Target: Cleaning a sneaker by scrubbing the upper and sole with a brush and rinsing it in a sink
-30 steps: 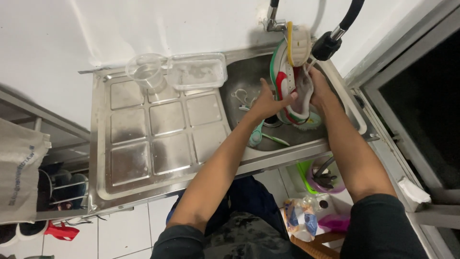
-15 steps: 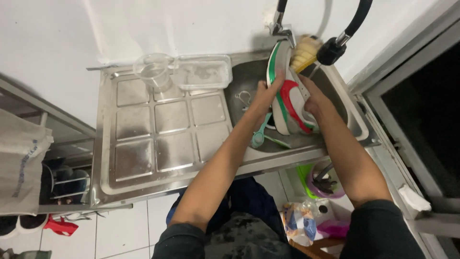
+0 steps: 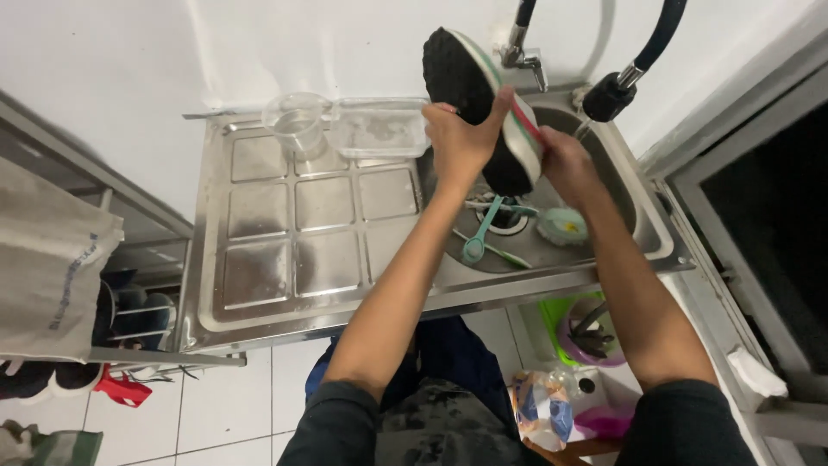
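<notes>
Both hands, left (image 3: 461, 138) and right (image 3: 565, 160), grip upturned shoe (image 3: 479, 95) above sink (image 3: 642, 224)

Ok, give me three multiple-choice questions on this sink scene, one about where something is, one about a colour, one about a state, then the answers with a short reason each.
1. Where does the clear measuring cup stand?
A. on the drainboard by the wall
B. in the basin
C. on the floor

2. What colour is the shoe sole that faces the camera?
A. white
B. black
C. yellow

3. How is the shoe held?
A. lying loose in the basin
B. by the left hand alone
C. lifted above the sink basin, both hands on it

Answers:
1. A, the cup sits on the steel drainboard at its back edge, next to a clear tray.
2. B, the turned-up sole is dark black, with a green and red edge.
3. C, the left hand grips its middle and the right hand holds its lower end, above the round brush and the green scoop.
</notes>
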